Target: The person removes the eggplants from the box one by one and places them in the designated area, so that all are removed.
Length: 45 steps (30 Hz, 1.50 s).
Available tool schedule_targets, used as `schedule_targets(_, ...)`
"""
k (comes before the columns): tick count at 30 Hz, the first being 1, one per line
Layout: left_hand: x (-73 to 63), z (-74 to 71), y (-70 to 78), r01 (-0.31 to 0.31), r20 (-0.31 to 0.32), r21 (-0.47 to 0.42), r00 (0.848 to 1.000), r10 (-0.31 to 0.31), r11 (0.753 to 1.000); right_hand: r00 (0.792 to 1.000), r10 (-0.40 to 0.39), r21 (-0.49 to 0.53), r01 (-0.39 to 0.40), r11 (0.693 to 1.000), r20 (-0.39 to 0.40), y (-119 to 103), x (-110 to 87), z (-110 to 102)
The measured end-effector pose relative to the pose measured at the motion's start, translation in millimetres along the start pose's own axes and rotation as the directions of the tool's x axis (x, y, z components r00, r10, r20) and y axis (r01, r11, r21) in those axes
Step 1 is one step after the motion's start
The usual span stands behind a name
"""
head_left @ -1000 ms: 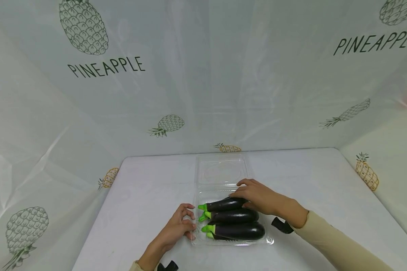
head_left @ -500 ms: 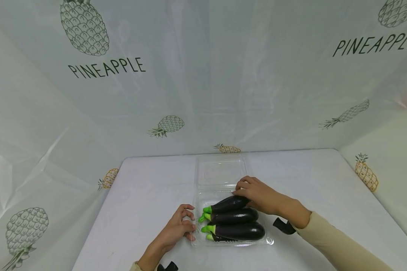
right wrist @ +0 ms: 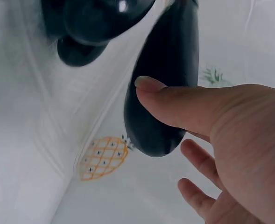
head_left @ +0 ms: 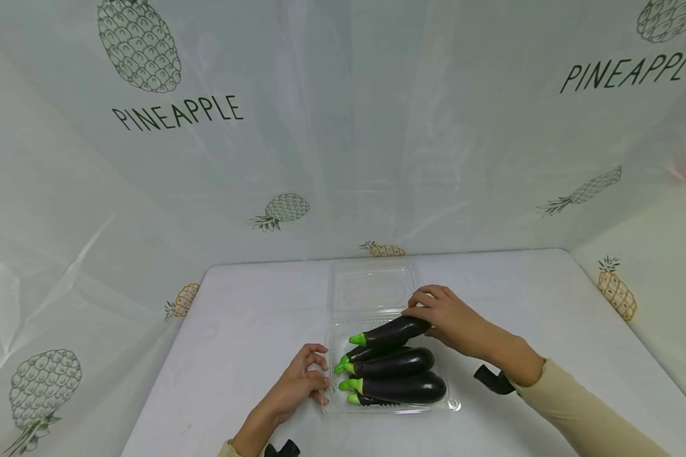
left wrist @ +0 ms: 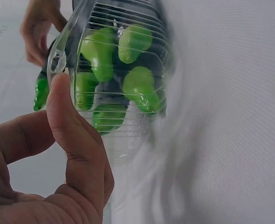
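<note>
A hinged clear plastic container (head_left: 343, 327) lies with its lid raised, holding several dark eggplants (head_left: 403, 388) with green stem ends. My left hand (head_left: 298, 384) grips its left rim; in the left wrist view a fingertip (left wrist: 61, 86) meets the rim beside the green stem ends (left wrist: 139, 88). Above the other eggplants, my right hand (head_left: 454, 320) holds one eggplant (head_left: 397, 331) by its fat end, tilted with its stem down to the left. The right wrist view shows the thumb (right wrist: 174, 102) lying across this eggplant (right wrist: 163, 56); the fingers behind it are partly hidden.
The raised transparent lid (head_left: 374, 285) extends back from the container. White cloth covers the table (head_left: 509, 298), and a pineapple-print sheet (head_left: 343, 158) rises behind and at the sides. Black straps (head_left: 493, 379) are near both wrists.
My right hand has raised the top eggplant and drawn it right and back, uncovering another eggplant beneath. My left hand stays at the container's left edge.
</note>
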<state>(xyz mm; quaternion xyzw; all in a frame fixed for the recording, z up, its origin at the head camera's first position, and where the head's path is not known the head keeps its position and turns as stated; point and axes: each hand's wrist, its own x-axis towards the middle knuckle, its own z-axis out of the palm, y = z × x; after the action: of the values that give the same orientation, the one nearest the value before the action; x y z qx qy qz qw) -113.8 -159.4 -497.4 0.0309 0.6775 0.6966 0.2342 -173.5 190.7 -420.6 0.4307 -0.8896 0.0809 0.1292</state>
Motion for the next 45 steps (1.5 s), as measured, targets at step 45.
schedule_targets(45,-2.6,0.5,-0.1,-0.003,0.007,0.000,1.000,0.003,1.000,0.948,0.254,-0.023,-0.263,0.964,-0.194,115.2,-90.2,-10.8)
